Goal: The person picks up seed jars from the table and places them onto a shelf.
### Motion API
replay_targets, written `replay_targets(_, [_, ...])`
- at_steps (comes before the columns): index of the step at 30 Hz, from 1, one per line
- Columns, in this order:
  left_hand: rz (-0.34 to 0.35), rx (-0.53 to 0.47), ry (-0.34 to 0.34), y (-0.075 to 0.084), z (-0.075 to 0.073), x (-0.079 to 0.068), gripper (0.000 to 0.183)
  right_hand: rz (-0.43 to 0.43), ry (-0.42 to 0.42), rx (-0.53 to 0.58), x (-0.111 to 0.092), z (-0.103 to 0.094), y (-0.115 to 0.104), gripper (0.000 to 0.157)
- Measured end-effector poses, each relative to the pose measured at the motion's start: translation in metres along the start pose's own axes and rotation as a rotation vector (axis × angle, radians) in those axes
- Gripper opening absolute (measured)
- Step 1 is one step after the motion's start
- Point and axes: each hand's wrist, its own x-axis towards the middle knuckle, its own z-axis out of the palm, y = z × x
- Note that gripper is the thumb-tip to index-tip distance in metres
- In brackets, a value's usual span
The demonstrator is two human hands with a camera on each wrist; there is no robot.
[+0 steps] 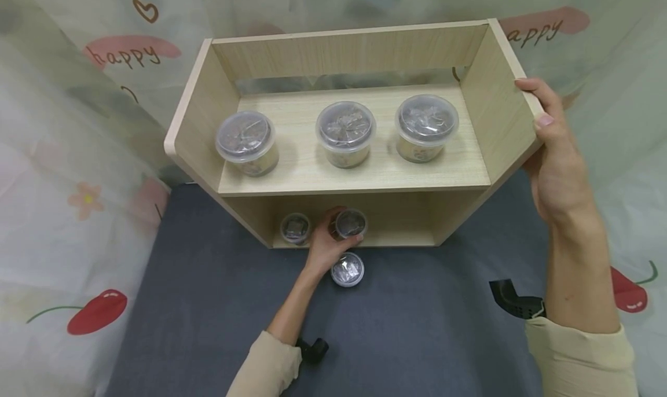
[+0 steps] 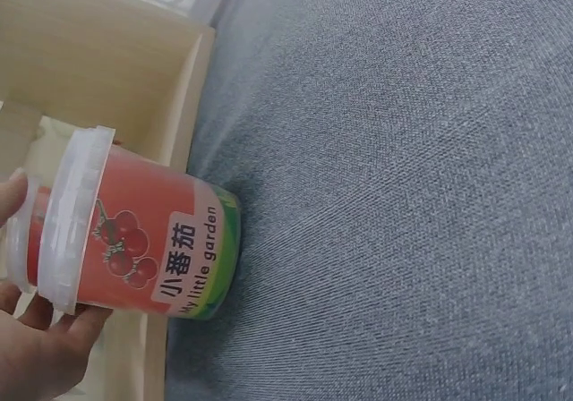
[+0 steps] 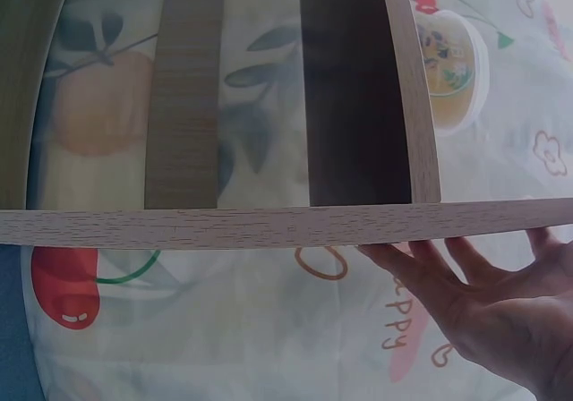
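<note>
My left hand (image 1: 325, 243) grips a small clear-lidded cup (image 1: 351, 223) inside the lower level of the pale wooden shelf (image 1: 344, 186). In the left wrist view, this cup's red side shows only partly behind another cup. That other cup, a red tomato-print one (image 2: 148, 231), stands upright on the cloth at the shelf's front edge; from above its lid (image 1: 347, 269) appears just below my left hand. A similar lidded cup (image 1: 295, 228) sits left of the hand on the lower level. My right hand (image 1: 560, 154) holds the front edge of the shelf's right side panel, fingertips (image 3: 380, 253) against its outer face.
On the upper level stand three larger lidded tubs, left (image 1: 247, 142), middle (image 1: 346, 133) and right (image 1: 426, 128). Dark grey cloth (image 1: 417, 327) covers the table. A printed curtain (image 1: 78, 212) hangs behind the shelf and along both sides.
</note>
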Motion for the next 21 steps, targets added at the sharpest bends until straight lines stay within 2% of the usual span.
replay_targets(5, [-0.013,0.025,0.004,-0.002,0.003,0.001,0.070,0.005,0.001,0.009,0.001,0.000,-0.001,0.045])
replay_targets(11, [-0.030,0.000,0.002,-0.006,0.004,0.003,0.070,0.003,0.000,0.013,0.001,0.000,0.000,0.045])
replay_targets(21, [-0.018,0.012,0.026,-0.011,0.007,0.003,0.070,0.005,0.006,0.030,0.002,0.000,0.002,0.046])
